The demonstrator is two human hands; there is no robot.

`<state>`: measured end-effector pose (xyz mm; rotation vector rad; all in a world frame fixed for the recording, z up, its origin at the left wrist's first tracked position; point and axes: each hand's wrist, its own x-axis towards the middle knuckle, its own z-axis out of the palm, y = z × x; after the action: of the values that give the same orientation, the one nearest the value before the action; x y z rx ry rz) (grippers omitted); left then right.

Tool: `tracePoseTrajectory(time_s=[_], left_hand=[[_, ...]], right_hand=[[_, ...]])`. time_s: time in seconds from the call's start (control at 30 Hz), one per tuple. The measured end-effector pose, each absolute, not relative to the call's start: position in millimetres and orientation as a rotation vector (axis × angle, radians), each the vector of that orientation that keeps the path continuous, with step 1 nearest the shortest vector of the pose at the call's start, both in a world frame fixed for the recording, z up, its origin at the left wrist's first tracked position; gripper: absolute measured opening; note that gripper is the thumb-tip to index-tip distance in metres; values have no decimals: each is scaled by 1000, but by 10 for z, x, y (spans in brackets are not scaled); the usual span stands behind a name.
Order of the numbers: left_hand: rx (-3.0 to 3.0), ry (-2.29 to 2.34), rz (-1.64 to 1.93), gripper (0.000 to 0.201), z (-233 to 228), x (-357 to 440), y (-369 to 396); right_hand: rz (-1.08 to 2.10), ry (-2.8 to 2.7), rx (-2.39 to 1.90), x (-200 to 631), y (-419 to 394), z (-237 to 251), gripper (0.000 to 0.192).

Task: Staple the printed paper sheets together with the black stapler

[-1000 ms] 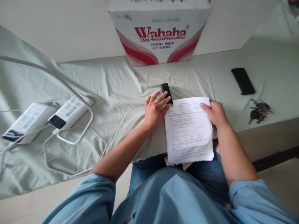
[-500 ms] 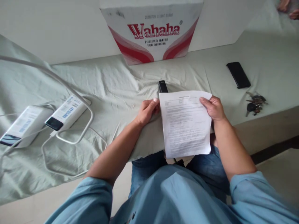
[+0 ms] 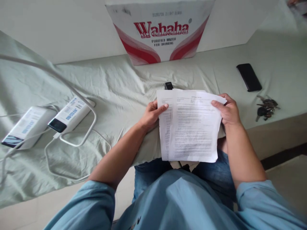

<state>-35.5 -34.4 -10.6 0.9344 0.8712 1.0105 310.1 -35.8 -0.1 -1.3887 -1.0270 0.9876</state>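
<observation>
Two overlapping printed sheets of paper are held up over my lap at the table's front edge. My left hand pinches the rear sheet at its upper left, thumb on top. At the upper right corner of the front sheet, my right hand grips with the thumb in front and fingers behind. The front sheet covers most of the rear one, which shows as a strip on the left. Just beyond the papers' top edge, the end of a black object sticks out; the papers hide the remainder.
A Wahaha water carton stands at the back of the cloth-covered table. Two white power banks with cables lie left. A black phone and keys lie right. Part of another person's hand shows top right.
The rear sheet has come out to the left from behind the front one, with my left thumb now over it. My right hand and the front sheet have shifted slightly right.
</observation>
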Motion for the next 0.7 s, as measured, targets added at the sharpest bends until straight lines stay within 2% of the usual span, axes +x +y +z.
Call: tracePoseTrajectory(time_s=[0.23, 0.37, 0.57, 0.7], left_hand=[[726, 788, 877, 43, -157, -350, -347], [714, 747, 851, 48, -168, -329, -328], [698, 735, 832, 64, -125, -323, -326], [697, 743, 840, 59, -132, -320, -340]], right_hand=[[855, -1155, -1435, 3080, -421, 40, 45], [866, -1176, -1424, 3018, -460, 68, 38], [877, -1163, -1410, 2971, -455, 52, 42], [876, -1190, -1436, 2930, -463, 40, 45]])
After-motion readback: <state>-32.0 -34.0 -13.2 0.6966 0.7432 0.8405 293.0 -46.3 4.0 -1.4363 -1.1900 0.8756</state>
